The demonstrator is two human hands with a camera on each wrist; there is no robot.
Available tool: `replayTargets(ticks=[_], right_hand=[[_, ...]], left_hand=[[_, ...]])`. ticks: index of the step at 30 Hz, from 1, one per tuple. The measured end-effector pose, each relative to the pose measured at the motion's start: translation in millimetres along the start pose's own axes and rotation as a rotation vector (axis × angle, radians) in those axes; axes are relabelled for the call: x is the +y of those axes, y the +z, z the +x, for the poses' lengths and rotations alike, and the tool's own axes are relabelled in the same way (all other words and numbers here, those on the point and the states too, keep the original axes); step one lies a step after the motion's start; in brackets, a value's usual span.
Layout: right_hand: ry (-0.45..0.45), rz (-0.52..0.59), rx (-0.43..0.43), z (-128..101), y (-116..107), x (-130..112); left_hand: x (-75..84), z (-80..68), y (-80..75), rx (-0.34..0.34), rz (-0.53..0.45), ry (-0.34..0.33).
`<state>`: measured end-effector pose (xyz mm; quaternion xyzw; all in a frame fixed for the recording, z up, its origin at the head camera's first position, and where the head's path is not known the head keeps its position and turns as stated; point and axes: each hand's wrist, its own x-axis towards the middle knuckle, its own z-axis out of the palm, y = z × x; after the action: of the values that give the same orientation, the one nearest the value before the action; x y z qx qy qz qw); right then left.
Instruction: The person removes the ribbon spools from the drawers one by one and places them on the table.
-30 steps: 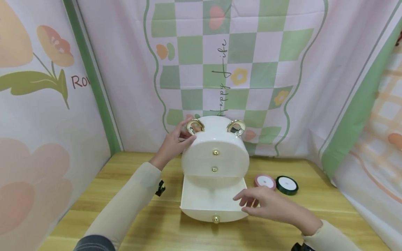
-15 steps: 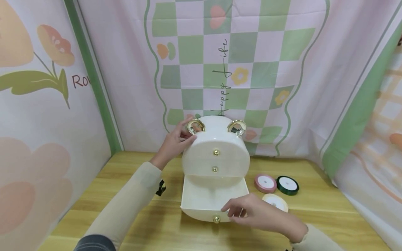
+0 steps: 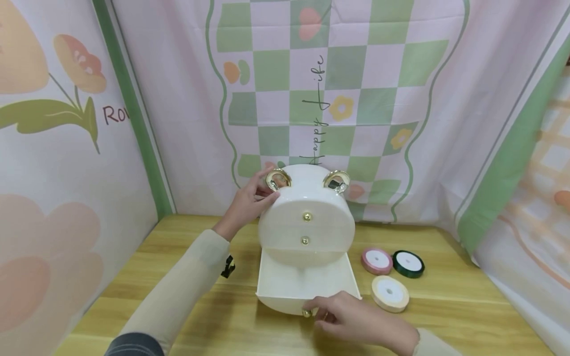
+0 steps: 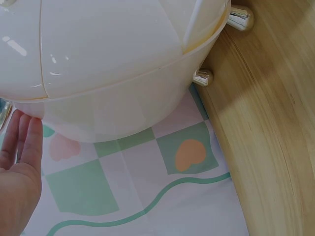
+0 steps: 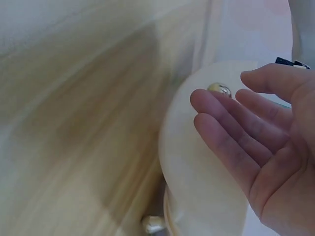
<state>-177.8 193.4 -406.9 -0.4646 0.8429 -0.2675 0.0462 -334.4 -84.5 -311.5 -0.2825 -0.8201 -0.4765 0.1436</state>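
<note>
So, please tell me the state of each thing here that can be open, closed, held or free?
Bottom drawer: pulled out, looks empty.
Two upper drawers: closed.
Cabinet: upright on table.
Left hand: rests on cabinet's side.
Right hand: open, at drawer's gold knob.
Three ribbon rolls: flat, untouched.

A light wooden bench (image 3: 178,316) with visible grain stands in a nook hung with printed cloth. The back cloth (image 3: 338,94) shows green and pink checks with small flowers, and the side cloths (image 3: 58,148) carry large orange flowers and green stripes.
</note>
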Motion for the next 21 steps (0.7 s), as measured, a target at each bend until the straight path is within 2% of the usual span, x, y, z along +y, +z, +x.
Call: replayTargets(ticks=[3, 8, 11, 17, 21], right_hand=[[-0.024, -0.008, 0.016, 0, 5, 1], [-0.118, -0.055, 0.098, 1, 13, 4], [-0.139, -0.067, 0.143, 2, 15, 4], [-0.092, -0.057, 0.212, 3, 17, 3], [-0.04, -0.015, 0.201, 2, 18, 2]], left_hand=[[0.3, 0.3, 0.3, -0.001, -0.005, 0.0], [-1.6, 0.6, 0.6, -0.005, -0.005, -0.005], [-3.1, 0.5, 0.5, -0.007, 0.002, -0.001], [-1.8, 0.5, -0.1, -0.008, 0.005, 0.0], [-0.7, 0.8, 0.0, -0.011, 0.007, -0.002]])
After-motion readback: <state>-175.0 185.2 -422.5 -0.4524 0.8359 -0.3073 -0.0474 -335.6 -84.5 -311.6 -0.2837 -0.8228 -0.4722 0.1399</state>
